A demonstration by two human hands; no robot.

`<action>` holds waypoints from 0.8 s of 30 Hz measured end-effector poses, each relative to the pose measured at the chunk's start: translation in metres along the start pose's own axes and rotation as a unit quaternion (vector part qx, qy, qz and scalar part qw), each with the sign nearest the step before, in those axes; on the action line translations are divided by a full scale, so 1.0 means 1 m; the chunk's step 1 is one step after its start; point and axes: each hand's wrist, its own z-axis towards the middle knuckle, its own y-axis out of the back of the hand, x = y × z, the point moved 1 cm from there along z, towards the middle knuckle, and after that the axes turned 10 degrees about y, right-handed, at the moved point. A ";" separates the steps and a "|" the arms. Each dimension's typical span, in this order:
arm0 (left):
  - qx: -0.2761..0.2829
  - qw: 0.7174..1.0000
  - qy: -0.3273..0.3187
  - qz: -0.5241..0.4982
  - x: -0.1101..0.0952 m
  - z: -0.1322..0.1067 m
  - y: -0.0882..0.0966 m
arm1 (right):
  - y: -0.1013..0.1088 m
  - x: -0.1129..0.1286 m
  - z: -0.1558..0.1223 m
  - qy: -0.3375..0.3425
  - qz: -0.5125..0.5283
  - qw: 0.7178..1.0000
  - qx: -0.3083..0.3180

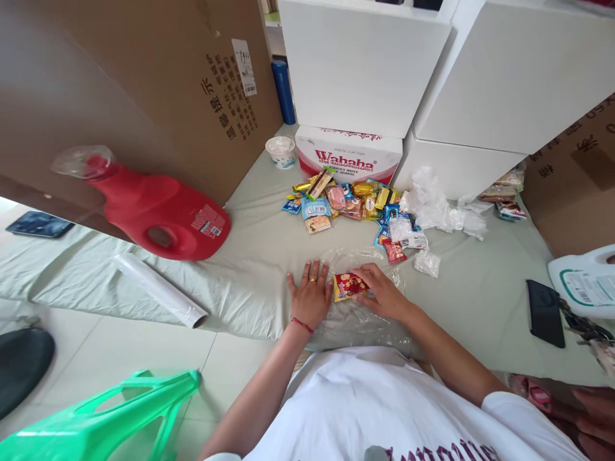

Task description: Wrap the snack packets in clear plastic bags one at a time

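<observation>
A sheet of clear plastic film (379, 323) lies on the pale green cloth in front of me. On it rests a small red and yellow snack packet (346, 285). My right hand (382, 291) grips the packet's right side, thumb below and fingers above. Flat on the film's left part lies my left hand (311, 296), fingers spread, with its thumb close beside the packet. Beyond the film is a pile of wrapped snacks (343, 197) in several colours. A red packet (394, 251) and a clear wrapped piece (426, 263) lie at the pile's near edge.
A white film roll (161, 289) and a red jug (163, 214) are on the left. Behind the snacks stand a Wahaha carton (350, 155) and a paper cup (281, 152). Crumpled clear plastic (432, 198), a black phone (545, 312) and a white jug (586, 282) lie rightward. A green stool (110, 416) stands below.
</observation>
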 end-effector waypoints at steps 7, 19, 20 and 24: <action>-0.001 1.000 0.000 0.019 -0.001 0.000 0.001 | -0.011 -0.003 0.017 -0.035 -0.050 0.997 0.047; -0.137 0.989 0.021 -0.054 0.031 -0.014 0.006 | 0.008 0.027 -0.080 0.061 0.026 0.998 0.023; -0.134 0.990 -0.002 -0.053 0.037 -0.019 0.006 | 0.009 0.028 -0.092 0.063 0.024 0.997 0.045; -0.015 0.986 -0.164 -0.041 0.052 -0.032 0.006 | 0.000 0.022 -0.120 0.024 0.002 0.999 0.035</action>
